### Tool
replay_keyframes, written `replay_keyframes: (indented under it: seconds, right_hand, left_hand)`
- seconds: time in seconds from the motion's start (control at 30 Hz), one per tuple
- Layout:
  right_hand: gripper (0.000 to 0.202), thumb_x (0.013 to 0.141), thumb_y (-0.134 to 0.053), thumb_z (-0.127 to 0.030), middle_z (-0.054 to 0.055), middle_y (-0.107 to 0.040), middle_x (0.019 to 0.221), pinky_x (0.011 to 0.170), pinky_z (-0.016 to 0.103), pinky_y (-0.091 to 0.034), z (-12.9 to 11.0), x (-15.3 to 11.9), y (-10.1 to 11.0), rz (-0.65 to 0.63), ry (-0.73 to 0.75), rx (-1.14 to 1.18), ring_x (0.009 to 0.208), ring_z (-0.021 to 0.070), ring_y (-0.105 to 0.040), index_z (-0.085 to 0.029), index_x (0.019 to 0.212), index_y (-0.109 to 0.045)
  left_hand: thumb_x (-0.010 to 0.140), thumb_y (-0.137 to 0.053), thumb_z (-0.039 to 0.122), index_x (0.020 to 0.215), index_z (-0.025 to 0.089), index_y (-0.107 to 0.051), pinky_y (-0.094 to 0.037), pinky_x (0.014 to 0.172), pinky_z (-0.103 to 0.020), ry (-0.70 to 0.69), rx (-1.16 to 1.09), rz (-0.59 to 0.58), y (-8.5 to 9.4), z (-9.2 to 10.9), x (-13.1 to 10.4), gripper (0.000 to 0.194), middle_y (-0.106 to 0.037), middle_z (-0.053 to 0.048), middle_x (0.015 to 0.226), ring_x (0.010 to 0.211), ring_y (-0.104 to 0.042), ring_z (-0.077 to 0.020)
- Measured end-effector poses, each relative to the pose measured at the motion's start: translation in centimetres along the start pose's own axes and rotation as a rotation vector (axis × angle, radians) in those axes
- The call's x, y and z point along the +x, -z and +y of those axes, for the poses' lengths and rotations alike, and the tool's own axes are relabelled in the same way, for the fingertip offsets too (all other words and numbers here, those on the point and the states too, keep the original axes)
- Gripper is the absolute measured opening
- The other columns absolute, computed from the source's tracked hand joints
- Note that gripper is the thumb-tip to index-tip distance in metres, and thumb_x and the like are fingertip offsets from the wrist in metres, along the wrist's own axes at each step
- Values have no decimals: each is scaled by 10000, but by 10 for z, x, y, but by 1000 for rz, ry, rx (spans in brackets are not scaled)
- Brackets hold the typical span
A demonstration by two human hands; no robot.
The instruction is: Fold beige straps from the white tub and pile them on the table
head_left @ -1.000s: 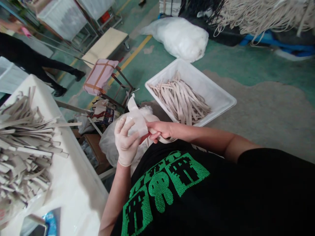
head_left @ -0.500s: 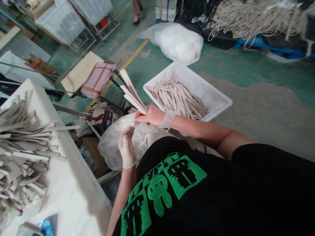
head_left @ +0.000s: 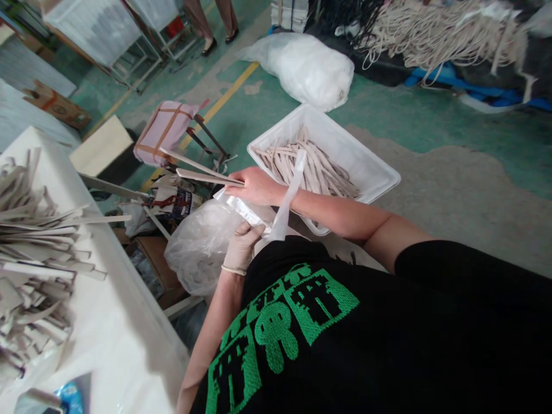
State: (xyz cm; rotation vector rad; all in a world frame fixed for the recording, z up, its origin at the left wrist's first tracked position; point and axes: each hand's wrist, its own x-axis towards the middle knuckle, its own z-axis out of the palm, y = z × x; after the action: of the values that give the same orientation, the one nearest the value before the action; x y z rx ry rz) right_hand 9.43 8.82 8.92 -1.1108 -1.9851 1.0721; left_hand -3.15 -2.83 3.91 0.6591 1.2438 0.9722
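Observation:
My right hand [head_left: 254,185] is closed around several flat beige strips [head_left: 207,177], whose ends point away to the left. My left hand [head_left: 243,246], in a thin whitish glove, pinches the lower edge of a shiny clear plastic film [head_left: 248,210]. The film's upper end is by the fingers of my right hand. A translucent band [head_left: 290,198] stands up loosely across my right wrist. Below and left of the hands lies a crumpled clear plastic bag [head_left: 200,241]. My fingertips are partly blurred.
A white tub [head_left: 379,175] with many beige strips stands beyond my right forearm. A white table [head_left: 125,322] on the left bears a heap of strips [head_left: 38,247]. A pink-covered stool [head_left: 166,132], a stuffed white bag [head_left: 313,69] and a person's legs [head_left: 211,23] are farther off.
The strips in my right hand have swung from pointing up to pointing left. My left hand has moved right and lower, and the film now shows stretched between the hands. The wrist band has come loose.

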Motion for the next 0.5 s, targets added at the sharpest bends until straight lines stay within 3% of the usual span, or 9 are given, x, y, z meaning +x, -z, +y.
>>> replay_keyframes:
  seconds: [0.1, 0.3, 0.5]
  right_hand:
    - [179, 890, -612, -266, 24, -686, 767, 703, 256, -349, 5, 10, -2, -10, 8, 11, 755, 152, -573, -138, 859, -733]
    - [168, 885, -598, -237, 39, -709, 814, 745, 251, -396, 4, 27, -6, 30, -30, -3, 813, 167, -616, -128, 873, -726]
    - [161, 891, -567, -203, 48, -707, 848, 844, 269, -468, 23, 60, 1, 130, -69, -55, 864, 181, -648, -110, 879, -698]
  left_hand:
    - [494, -941, 370, 810, 188, -789, -583, 821, -357, 50, -22, -5, -5, -1, -4, 394, -771, -8, 809, 737, -706, -181]
    - [549, -935, 320, 879, 187, -815, -562, 909, -387, 130, -20, -85, -3, -16, -3, 376, -789, -35, 866, 875, -728, -225]
    - [485, -971, 303, 848, 172, -813, -554, 880, -353, 203, -7, -85, 1, -30, -2, 418, -784, -27, 814, 782, -712, -196]
